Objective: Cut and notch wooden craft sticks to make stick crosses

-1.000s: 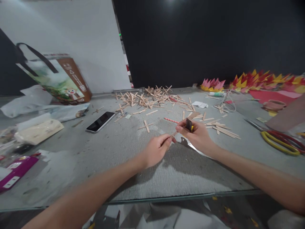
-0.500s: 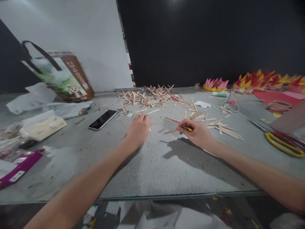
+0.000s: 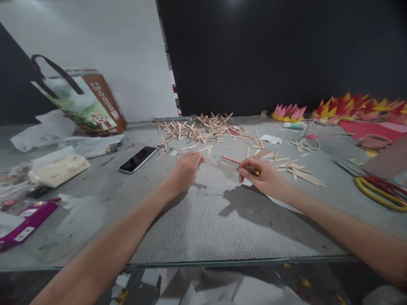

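My left hand (image 3: 187, 169) is closed, its fingers curled together over the grey table (image 3: 190, 228). Just beyond its fingertips is a blurred wooden craft stick (image 3: 209, 153); whether they touch it I cannot tell. My right hand (image 3: 259, 174) is closed around a slim yellow-and-black tool (image 3: 255, 172), mostly hidden by the fingers. A red-and-white striped stick (image 3: 230, 159) points left from behind that hand, apparently on the table. Another craft stick (image 3: 227, 164), faint and blurred, is between the hands. Further back is a heap of craft sticks (image 3: 190, 131), many crossed over one another.
A phone (image 3: 137, 159) lies left of my left hand. Loose craft sticks (image 3: 303, 173) spread right of my right hand, with scissors (image 3: 378, 190) farther right. A printed bag (image 3: 92, 106) stands back left; pointed paper pieces (image 3: 346, 106) line the back right.
My left hand has lifted and turned slightly, its fingertips now a little further right. My right hand has shifted slightly right. The stick at its fingertips has left them.
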Action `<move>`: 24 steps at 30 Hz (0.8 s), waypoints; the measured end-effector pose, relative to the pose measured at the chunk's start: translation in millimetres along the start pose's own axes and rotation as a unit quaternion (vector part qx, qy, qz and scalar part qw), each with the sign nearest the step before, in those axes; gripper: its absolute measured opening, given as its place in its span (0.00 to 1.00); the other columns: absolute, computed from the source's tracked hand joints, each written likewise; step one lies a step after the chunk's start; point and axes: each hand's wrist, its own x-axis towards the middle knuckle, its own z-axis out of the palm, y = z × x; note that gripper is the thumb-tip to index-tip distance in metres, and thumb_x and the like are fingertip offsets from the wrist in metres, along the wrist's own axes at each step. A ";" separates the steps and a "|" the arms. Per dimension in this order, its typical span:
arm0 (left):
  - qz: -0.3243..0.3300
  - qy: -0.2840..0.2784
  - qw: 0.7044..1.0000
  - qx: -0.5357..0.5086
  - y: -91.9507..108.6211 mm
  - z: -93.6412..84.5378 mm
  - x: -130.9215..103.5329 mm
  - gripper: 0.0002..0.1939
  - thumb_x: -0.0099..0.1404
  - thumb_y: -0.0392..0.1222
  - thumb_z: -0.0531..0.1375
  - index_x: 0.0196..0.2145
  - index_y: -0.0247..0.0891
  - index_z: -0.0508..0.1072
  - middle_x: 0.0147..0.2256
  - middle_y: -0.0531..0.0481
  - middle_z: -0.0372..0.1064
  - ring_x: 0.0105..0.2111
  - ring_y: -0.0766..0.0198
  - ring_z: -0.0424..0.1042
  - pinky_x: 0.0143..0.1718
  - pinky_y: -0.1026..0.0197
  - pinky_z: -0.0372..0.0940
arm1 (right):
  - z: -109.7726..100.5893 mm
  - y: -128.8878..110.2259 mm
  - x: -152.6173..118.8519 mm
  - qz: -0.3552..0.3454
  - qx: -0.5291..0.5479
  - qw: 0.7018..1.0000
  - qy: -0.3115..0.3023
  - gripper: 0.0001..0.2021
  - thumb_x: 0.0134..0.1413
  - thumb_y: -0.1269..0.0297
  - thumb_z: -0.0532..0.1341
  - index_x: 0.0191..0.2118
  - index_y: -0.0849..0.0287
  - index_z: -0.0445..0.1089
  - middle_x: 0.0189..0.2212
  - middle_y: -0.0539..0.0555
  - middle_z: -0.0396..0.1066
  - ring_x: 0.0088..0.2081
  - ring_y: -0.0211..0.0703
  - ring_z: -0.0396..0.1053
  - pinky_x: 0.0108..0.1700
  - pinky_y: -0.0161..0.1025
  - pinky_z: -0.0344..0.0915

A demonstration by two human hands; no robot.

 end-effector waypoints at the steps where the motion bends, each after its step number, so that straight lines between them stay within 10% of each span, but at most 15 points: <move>1: 0.047 0.021 0.999 -0.003 3.5 -3.1 -0.1 0.08 0.77 0.33 0.52 0.39 0.38 0.69 0.36 0.46 0.72 0.39 0.57 0.71 0.45 0.54 0.68 | -1.0 -6.2 -0.9 0.012 0.049 0.999 0.013 0.13 0.70 0.51 0.62 0.41 0.57 0.73 0.29 0.53 0.79 0.24 0.38 0.63 0.29 0.37 0.58; 8: 0.246 0.023 0.968 -0.032 33.6 -25.8 0.0 0.11 0.75 0.28 0.52 0.46 0.36 0.72 0.43 0.41 0.76 0.44 0.56 0.72 0.46 0.53 0.69 | 0.0 -24.4 -3.9 0.062 0.261 0.963 0.019 0.18 0.63 0.47 0.69 0.35 0.59 0.71 0.23 0.49 0.71 0.22 0.33 0.56 0.27 0.37 0.53; 24: 0.263 -0.003 0.964 -0.046 46.0 -28.6 -2.3 0.08 0.77 0.32 0.54 0.43 0.37 0.73 0.43 0.42 0.77 0.43 0.57 0.71 0.46 0.53 0.69 | 7.9 -21.1 -9.2 0.053 0.307 0.950 -0.033 0.18 0.64 0.49 0.69 0.34 0.59 0.71 0.22 0.47 0.66 0.23 0.33 0.57 0.28 0.37 0.51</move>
